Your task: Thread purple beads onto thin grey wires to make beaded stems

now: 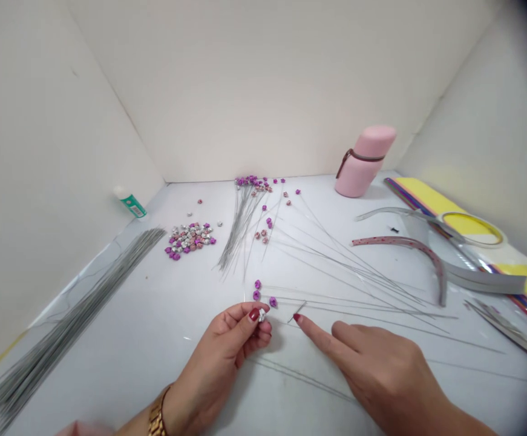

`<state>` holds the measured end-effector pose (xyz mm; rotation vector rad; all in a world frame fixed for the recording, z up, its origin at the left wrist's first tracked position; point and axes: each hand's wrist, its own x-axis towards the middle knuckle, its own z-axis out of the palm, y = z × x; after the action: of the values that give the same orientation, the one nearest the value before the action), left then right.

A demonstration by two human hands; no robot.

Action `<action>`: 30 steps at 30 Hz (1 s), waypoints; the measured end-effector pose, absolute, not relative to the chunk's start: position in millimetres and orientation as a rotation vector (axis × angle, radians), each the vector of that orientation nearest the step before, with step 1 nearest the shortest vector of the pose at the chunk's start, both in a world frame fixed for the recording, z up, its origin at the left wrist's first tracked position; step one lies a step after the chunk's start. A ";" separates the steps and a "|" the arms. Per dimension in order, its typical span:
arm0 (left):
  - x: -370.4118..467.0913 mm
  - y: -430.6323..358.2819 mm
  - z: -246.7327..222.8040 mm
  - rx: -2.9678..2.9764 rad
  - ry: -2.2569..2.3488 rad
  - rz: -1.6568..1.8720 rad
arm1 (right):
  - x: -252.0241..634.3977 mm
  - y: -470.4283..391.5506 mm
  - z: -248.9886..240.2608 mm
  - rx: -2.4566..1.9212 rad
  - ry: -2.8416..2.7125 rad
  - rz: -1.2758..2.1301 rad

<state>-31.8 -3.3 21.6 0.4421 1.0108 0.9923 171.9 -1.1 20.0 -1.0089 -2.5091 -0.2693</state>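
Observation:
My left hand [233, 336] pinches a small silver star bead [262, 314] between thumb and fingers, near the front centre. Just beyond it lie purple star beads [273, 301] with thin wires running right from them. To the right, my right hand [376, 363] points its index finger at a short piece of wire [298, 311] on the white table; its other fingers are curled, and whether they hold anything is hidden. A pile of purple, pink and silver beads [190, 238] sits left of centre. Behind, a bundle of wires [240, 224] has beads on its far ends.
A thick bundle of grey wires [81, 309] lies at the left, near a glue stick [131, 204]. At the back stands a pink bottle [365, 162]. Curved strips [408, 243], a tape roll [472, 229], yellow sheets [431, 195] and scissors-like metal tools [508, 327] are at the right.

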 end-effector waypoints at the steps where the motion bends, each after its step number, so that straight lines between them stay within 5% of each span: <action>1: -31.9 -3.2 21.1 0.436 1.006 0.991 | 171.8 -1.0 19.3 -1.019 -2.509 -0.271; 20: -33.1 -3.2 20.8 0.527 1.075 0.998 | 172.4 -0.9 23.3 -1.026 -2.538 -0.319; 30: -24.8 -12.0 21.4 0.824 1.180 0.818 | 162.1 -7.2 9.7 -1.008 -2.490 -0.062</action>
<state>-24.8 -12.0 21.4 0.8236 1.1795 0.8184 162.1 -7.2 9.7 -1.0078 -2.4901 -0.0624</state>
